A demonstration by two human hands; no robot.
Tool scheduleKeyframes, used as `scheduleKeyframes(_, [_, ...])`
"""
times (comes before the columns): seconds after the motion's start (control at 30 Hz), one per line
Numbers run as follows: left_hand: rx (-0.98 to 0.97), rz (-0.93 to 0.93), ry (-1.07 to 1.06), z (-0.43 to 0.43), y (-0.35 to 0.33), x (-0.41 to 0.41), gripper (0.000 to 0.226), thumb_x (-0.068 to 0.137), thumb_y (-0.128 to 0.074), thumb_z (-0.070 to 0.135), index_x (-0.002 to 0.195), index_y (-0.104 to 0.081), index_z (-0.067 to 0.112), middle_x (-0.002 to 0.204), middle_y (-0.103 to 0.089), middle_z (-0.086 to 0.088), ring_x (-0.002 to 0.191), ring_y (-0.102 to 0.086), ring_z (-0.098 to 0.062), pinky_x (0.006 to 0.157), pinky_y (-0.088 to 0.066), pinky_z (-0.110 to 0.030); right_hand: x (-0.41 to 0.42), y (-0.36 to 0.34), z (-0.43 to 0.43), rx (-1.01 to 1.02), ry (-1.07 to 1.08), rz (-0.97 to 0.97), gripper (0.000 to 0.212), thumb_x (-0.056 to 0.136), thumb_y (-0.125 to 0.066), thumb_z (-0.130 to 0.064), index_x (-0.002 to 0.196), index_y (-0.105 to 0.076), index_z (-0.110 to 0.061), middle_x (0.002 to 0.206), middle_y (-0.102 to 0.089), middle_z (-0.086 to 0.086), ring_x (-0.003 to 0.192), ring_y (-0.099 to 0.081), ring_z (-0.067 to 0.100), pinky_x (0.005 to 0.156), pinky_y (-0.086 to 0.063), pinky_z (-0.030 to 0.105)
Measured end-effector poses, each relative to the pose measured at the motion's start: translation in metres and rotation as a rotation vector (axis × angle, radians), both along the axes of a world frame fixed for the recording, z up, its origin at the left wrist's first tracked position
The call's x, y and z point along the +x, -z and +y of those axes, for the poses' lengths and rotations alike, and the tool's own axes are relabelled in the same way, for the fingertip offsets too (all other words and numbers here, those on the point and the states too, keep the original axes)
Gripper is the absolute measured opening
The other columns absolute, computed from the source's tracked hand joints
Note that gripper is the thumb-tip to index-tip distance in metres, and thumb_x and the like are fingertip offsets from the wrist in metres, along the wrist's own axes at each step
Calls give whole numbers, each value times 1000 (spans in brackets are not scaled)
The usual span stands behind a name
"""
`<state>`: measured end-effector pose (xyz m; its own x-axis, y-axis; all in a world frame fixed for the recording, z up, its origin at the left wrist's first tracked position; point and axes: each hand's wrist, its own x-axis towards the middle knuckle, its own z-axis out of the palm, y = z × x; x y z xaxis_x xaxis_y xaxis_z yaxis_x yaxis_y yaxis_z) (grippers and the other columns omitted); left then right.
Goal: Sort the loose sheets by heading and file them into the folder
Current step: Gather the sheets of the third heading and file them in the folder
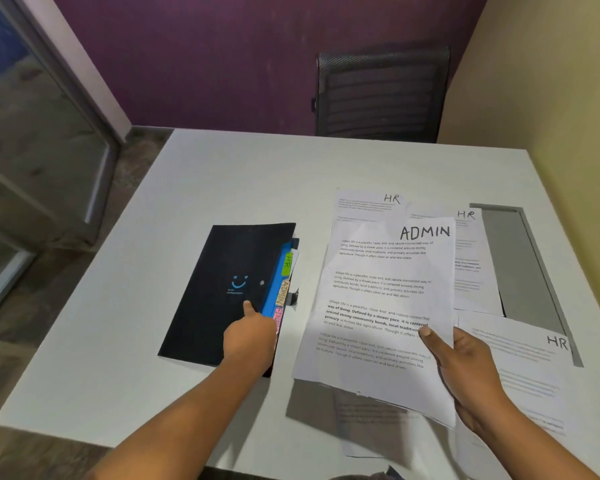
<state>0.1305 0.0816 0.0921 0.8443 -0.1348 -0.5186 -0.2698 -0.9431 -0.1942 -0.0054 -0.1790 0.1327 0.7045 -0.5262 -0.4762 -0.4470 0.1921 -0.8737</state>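
Lifting the cover is the step I read here. My left hand (250,337) sits at the right edge of the folder (215,289), thumb flat on the black cover and fingers tucked out of sight under that edge, so it looks like a pinch on the cover just below the tabs. My right hand (465,368) pinches the ADMIN sheet (378,289) at its lower right, thumb on top and fingers beneath. The page hangs above the table (222,174), just right of the folder.

The folder lies closed, tabs poking out on the right: HR tab (287,263) farthest, ADMIN tab (284,292) in the middle, a pink tab (278,317) nearest, its label unreadable from here.

To do this well, I would open at the ADMIN tab, not at the pink one my fingers are closest to. That means sliding the grip up the edge first. I would then hold the section wide open and feed the sheet in by its long left edge, flat, so the unsupported far corner doesn't fold. One-handed, the page may sag and catch on the blue divider (274,278).

HR sheets (371,206) lie on the table behind and to the right. More paper lies under the held page, its heading hidden.
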Motion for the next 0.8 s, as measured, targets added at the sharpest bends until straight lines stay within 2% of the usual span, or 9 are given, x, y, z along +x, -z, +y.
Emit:
scheduleKeyframes(0.13, [12,12,66,-1,-6,0,48,90,-65,16,135,-48,13,160,-23,-19,88,-68,-25,58,-46,-30,-3,2,-1,-6,3,1,13,93,-67,-18,101,-76,-16,88,-80,1,80,-77,21,71,-57,33])
scheduleKeyframes(0.2, [19,-1,89,-3,-11,1,48,88,-66,13,133,-50,12,154,-34,-20,95,-67,-27,63,-49,-33,-4,3,-3,-15,6,5,13,93,-67,-19,101,-76,-15,88,-80,1,80,-77,22,73,-58,35])
scheduleKeyframes(0.27, [24,-8,106,-3,-15,1,41,88,-66,14,127,-55,12,132,-57,-13,98,-65,-24,69,-51,-33,-4,4,-6,-24,6,14,13,93,-67,-19,101,-76,-15,88,-80,1,79,-77,22,76,-58,37])
scheduleKeyframes(0.3, [16,-12,112,-2,-17,1,36,88,-67,15,123,-57,13,119,-62,-9,97,-65,-23,70,-51,-32,-3,5,-7,-28,7,15,13,93,-67,-19,100,-76,-14,88,-80,2,80,-76,23,77,-59,38])
scheduleKeyframes(0.37, [-23,-21,102,0,-20,2,31,88,-67,16,117,-57,12,110,-65,-5,95,-67,-23,69,-51,-32,-2,4,-8,-45,2,2,13,93,-67,-19,100,-77,-15,89,-80,2,82,-76,23,80,-59,40])
scheduleKeyframes(0.5, [-178,-74,73,8,-25,-3,25,96,-56,28,116,-50,13,112,-66,-5,95,-68,-22,71,-52,-31,6,2,-10,-111,-18,-15,10,93,-67,-21,95,-77,-18,83,-79,-5,76,-76,15,69,-56,30])
scheduleKeyframes(0.57, [-256,-115,60,12,-25,-8,21,98,-50,30,112,-50,14,109,-66,-4,87,-68,-21,68,-53,-29,14,2,-9,-126,-24,-30,10,93,-67,-21,94,-77,-19,83,-79,-7,77,-76,13,70,-56,29])
scheduleKeyframes(0.67, [-370,-153,21,14,-27,-17,14,99,-47,29,102,-50,15,103,-66,-2,70,-56,-14,60,-46,-22,30,-1,-4,-148,-53,-57,9,93,-67,-22,93,-76,-23,85,-79,-10,78,-75,7,70,-55,27])
scheduleKeyframes(0.8, [-490,-201,-46,11,-29,-30,16,98,-48,32,89,-43,19,99,-66,0,66,-53,-13,56,-45,-20,52,3,6,-266,-153,-23,11,93,-67,-25,92,-77,-19,85,-77,-8,79,-74,10,65,-53,23])
